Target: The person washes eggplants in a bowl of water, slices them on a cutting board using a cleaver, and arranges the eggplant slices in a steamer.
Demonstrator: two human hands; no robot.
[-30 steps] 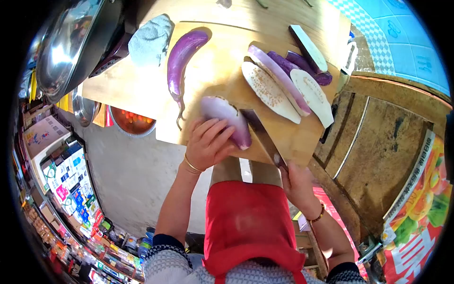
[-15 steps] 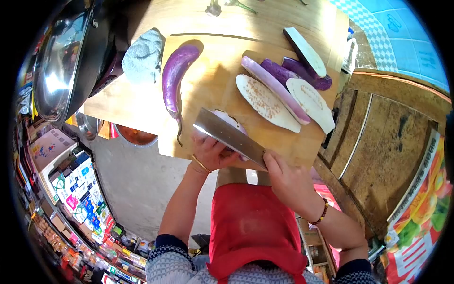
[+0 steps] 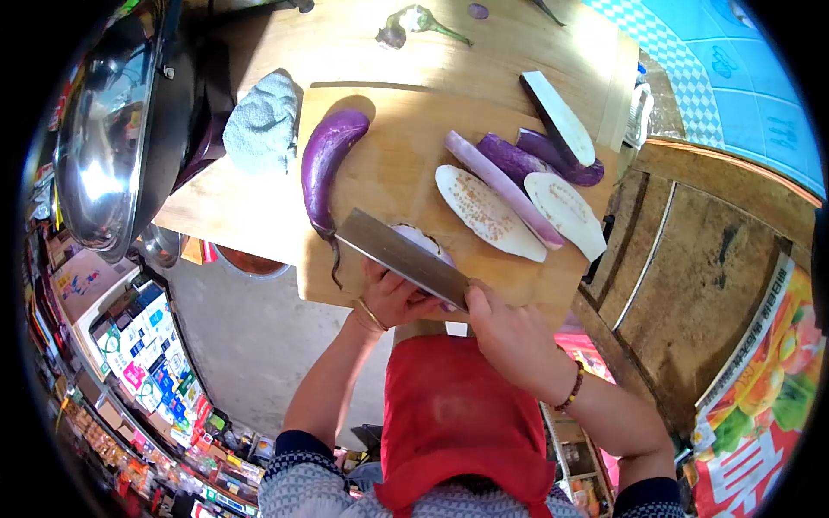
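My right hand (image 3: 509, 332) grips the handle of a cleaver (image 3: 401, 259). The wide blade slants up and left over a piece of eggplant (image 3: 423, 240) at the near edge of the cutting board (image 3: 397, 138). My left hand (image 3: 393, 298) is closed around that piece from the near side, partly hidden under the blade. A whole purple eggplant (image 3: 332, 160) lies on the board's left, its stem toward me. On the right rest cut eggplant slabs (image 3: 490, 213) with pale flesh and several purple-skinned pieces (image 3: 518, 161).
A grey cloth (image 3: 262, 121) lies left of the board, beside a large shiny metal lid (image 3: 104, 138). Cut-off eggplant stems (image 3: 419, 24) sit at the table's far side. Wooden boards (image 3: 691, 285) stand to the right, and packed shelves (image 3: 151, 354) to the left.
The view has tilted slightly, so the board and its contents sit lower. Both hands still hold their things, and the cleaver has shifted a little left over the eggplant piece.
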